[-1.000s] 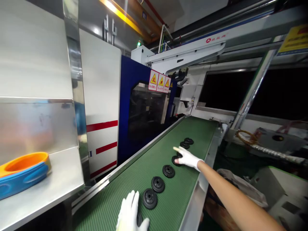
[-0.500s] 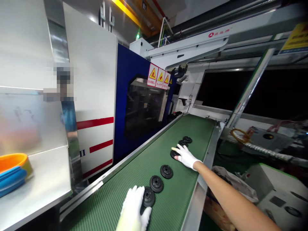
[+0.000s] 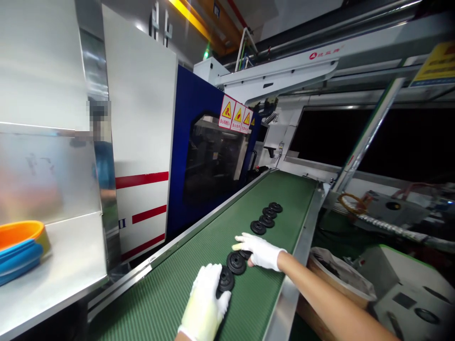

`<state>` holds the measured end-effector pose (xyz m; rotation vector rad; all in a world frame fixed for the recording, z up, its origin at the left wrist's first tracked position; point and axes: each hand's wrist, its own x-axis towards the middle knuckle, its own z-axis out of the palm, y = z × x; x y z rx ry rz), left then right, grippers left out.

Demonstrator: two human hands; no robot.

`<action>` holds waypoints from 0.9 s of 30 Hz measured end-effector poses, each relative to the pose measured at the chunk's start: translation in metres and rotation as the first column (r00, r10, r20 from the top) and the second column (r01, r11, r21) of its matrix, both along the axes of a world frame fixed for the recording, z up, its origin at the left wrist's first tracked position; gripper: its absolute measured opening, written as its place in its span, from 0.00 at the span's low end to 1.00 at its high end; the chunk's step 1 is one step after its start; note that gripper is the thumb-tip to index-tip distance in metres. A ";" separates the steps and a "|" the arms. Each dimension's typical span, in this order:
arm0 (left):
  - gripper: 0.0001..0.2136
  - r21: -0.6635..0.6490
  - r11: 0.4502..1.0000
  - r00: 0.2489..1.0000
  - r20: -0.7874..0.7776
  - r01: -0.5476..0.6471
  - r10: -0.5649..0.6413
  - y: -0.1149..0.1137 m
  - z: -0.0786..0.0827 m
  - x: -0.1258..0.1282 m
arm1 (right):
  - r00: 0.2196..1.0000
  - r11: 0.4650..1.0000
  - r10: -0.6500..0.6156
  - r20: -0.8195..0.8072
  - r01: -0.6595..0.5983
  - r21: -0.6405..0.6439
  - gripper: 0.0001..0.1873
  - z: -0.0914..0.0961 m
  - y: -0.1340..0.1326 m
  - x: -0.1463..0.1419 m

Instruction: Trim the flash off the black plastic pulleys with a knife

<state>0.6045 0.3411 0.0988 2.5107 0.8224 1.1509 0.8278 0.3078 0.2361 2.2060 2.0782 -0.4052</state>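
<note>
Three black ribbed wheel-like discs lie in a touching row on a green conveyor belt [image 3: 152,303]. My left hand [image 3: 204,298], in a white glove, curls round the nearest disc [image 3: 226,278], with its thumb and fingers at the disc's edge. The middle disc [image 3: 236,263] lies between my two hands. Over the third disc [image 3: 244,254] bends my gloved right hand [image 3: 261,251], its thumb and forefinger on either side and covering much of it. Farther up the belt, several more black discs [image 3: 258,228] lie flat in a close line.
Metal rails [image 3: 185,239] edge the belt. A blue and white machine [image 3: 177,142] with warning signs stands along its left side. At the far left, orange and blue basins [image 3: 21,251] sit on a metal ledge. A lined bin [image 3: 341,279] stands right of the belt.
My right hand has come back toward me from the farther discs to the near row. My left hand has moved slightly up the belt, and the near discs now sit closer together.
</note>
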 end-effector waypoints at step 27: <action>0.28 -0.311 0.945 0.994 -0.059 -0.101 0.087 -0.026 0.024 -0.086 | 0.995 1.000 -0.003 0.104 0.003 0.001 0.38 0.014 -0.008 -0.006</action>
